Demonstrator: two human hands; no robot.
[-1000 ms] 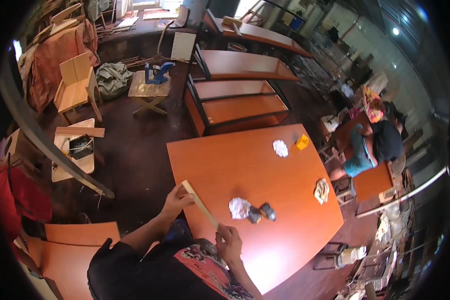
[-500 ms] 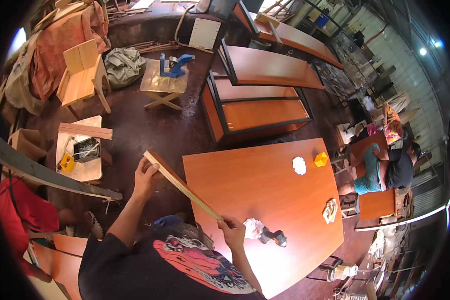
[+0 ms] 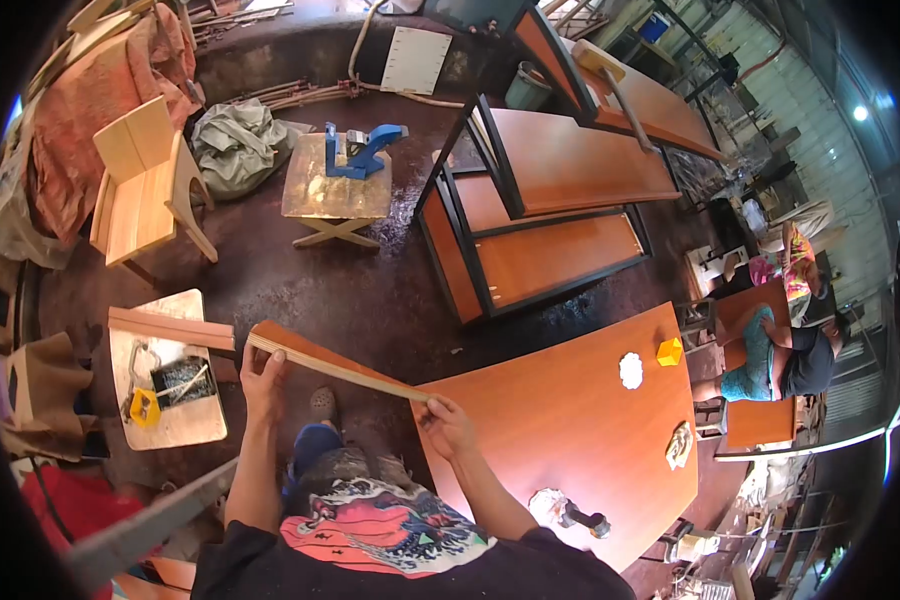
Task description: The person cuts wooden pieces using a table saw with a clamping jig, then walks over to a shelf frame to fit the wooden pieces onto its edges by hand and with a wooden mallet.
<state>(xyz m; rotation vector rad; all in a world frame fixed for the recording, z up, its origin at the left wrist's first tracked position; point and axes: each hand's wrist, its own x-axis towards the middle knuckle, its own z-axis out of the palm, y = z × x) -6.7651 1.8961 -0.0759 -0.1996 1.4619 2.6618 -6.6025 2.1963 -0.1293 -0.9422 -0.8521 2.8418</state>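
A narrow wooden strip, orange on its broad face and pale along its edge, spans between my hands in the head view. My left hand is closed round its left end. The right end is pinched in my right hand, beside the left edge of the large orange tabletop. On that tabletop are a crumpled white wad touching a dark object, a white cloth, a yellow block and a beige cloth.
Left stands a small table with boards and a black tray; behind it, a wooden chair. A stool bears a blue tool. Black-edged orange cabinets stand ahead. People are at the right. A grey bar crosses lower left.
My hands and the strip have moved left, off the tabletop, and the strip has turned to show its orange face. The view has shifted, and my feet now show below.
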